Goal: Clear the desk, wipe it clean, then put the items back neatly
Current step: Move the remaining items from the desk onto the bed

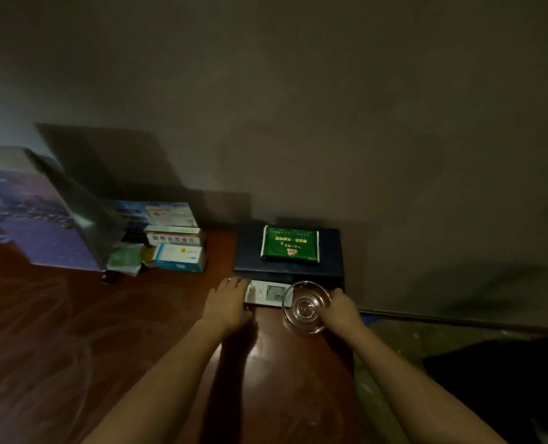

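Gripping the white remote (268,294) by its end, the left hand (226,304) lies just left of the glass bowl (306,307), whose rim the right hand (343,307) holds.

arms: two, bare to the frame edge | sleeves: none visible | hands (228,302): bare

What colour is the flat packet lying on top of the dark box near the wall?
Green, with light and red printing, on the flat packet atop the dark box; the head view shows it.

Dim, grainy wide-angle view with heavy shadows, soft and warped at edges.
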Tool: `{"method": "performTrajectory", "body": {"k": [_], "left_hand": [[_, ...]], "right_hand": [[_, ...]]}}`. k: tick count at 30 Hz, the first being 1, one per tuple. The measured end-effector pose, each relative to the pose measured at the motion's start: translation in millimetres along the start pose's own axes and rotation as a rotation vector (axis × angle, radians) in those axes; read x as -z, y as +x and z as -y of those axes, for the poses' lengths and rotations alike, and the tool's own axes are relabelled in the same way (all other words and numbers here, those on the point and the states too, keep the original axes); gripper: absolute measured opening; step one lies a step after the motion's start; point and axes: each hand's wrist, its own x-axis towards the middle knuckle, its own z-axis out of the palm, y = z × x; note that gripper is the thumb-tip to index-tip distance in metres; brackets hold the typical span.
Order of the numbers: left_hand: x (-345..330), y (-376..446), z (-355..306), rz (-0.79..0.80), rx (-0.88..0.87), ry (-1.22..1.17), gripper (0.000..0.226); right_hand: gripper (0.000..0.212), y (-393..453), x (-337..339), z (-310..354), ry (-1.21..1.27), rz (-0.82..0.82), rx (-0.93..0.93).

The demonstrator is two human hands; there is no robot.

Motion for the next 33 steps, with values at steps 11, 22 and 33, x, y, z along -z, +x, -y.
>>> {"method": "performTrajectory", "body": {"k": [11, 22, 33], "left_hand": [[-34.4, 33.0, 40.5, 0.073, -0.146, 0.067, 0.064], [-52.1, 4.5, 40.8, 0.203, -0.1, -0.223, 0.05], [-46.9, -110.3, -114.7, 0.203, -0.489, -0.13, 0.041]], "right_hand": [[0.044, 2.4, -46.5, 13.6, 0.133, -0.354, -0.298], [0.026, -38.7, -58.5, -9.0, 1.081, -0.316, -0.577], [0.019, -256.6, -39.6, -155.4, 1.438, -0.677, -0.635]]}}
